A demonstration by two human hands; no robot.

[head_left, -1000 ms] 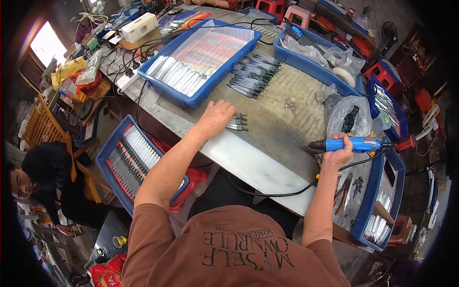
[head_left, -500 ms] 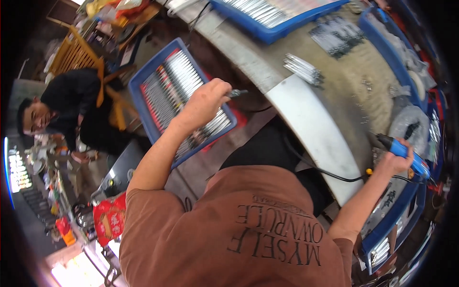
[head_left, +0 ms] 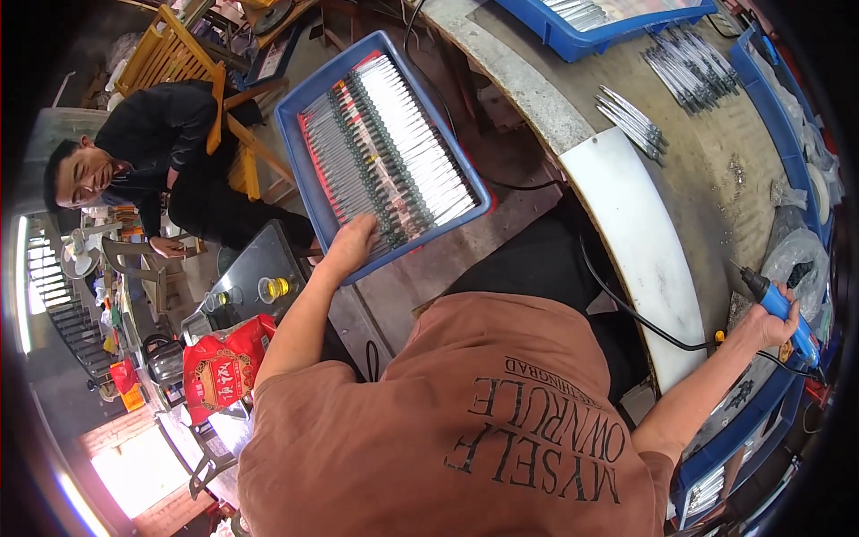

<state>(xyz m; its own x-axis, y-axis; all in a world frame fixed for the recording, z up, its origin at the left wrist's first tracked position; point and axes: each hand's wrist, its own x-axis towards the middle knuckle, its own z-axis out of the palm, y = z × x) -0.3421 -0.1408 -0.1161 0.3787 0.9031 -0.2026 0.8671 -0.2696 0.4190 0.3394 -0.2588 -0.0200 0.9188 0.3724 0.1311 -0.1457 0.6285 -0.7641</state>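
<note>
Left hand (head_left: 353,243) at tray (head_left: 438,234), grip unclear; right hand (head_left: 777,326) holds blue driver (head_left: 770,297).

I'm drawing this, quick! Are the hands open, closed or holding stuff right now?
Left hand: at the near edge of the blue tray; whether it holds anything cannot be told.
Right hand: closed around the blue power tool.

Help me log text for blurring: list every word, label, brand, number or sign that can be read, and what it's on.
Brown shirt: dark lettering in several lines, readable; wording withheld.
Red bag: light characters; wording withheld.
Blue power tool in the right hand: no marking large enough to read.
Slim rods in the blue tray: none readable.
</note>
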